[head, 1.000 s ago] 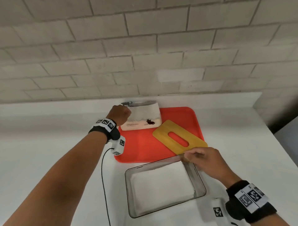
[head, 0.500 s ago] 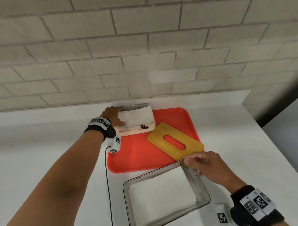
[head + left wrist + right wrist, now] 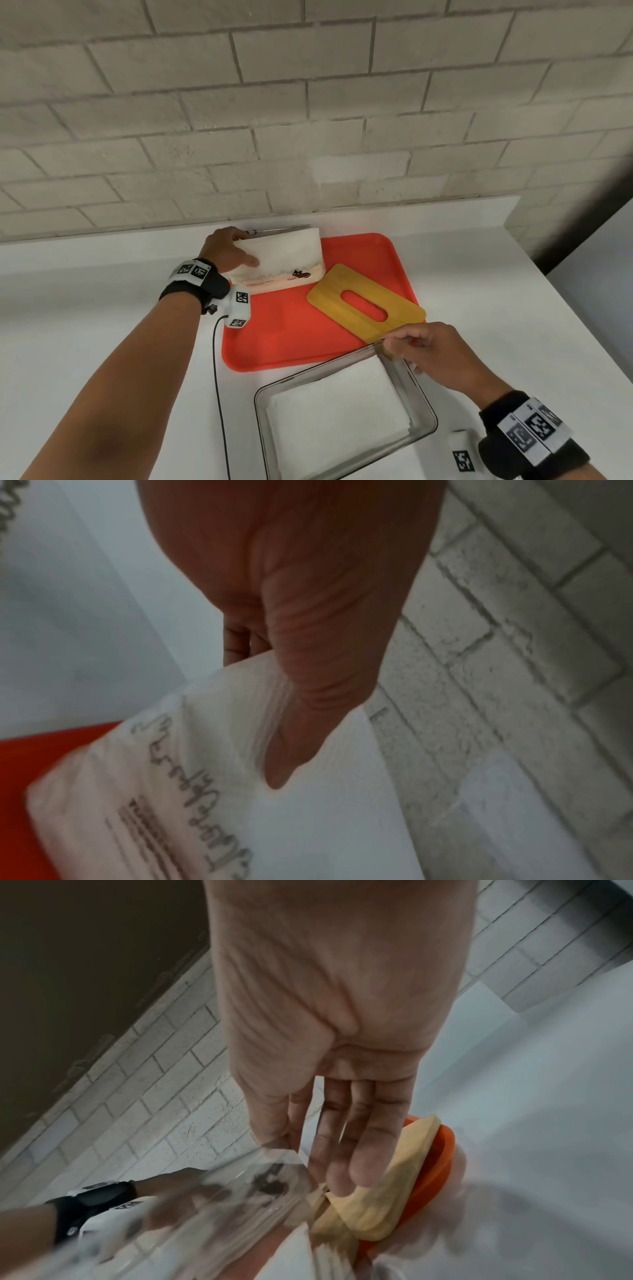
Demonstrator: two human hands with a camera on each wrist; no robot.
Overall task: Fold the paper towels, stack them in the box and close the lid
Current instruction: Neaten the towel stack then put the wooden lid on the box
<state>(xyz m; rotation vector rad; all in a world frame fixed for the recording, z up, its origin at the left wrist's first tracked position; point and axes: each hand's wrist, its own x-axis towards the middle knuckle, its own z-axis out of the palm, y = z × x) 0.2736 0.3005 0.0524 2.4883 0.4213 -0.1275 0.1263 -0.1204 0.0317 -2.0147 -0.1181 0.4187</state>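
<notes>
Paper towels in box; both hands engaged.

Folded paper towels (image 3: 337, 416) are stacked inside the clear box (image 3: 424, 404) on the white counter (image 3: 102, 325), just before the red tray (image 3: 291, 339). The box's far right corner is pinched by the right hand (image 3: 423, 349), beside the wooden lid (image 3: 364, 303) on the tray. The towel pack (image 3: 284, 260) at the tray's far edge is gripped between thumb and fingers of the left hand (image 3: 227, 248).

A plain utility room or kitchen: painted block wall (image 3: 308, 102), white counter (image 3: 102, 325).
</notes>
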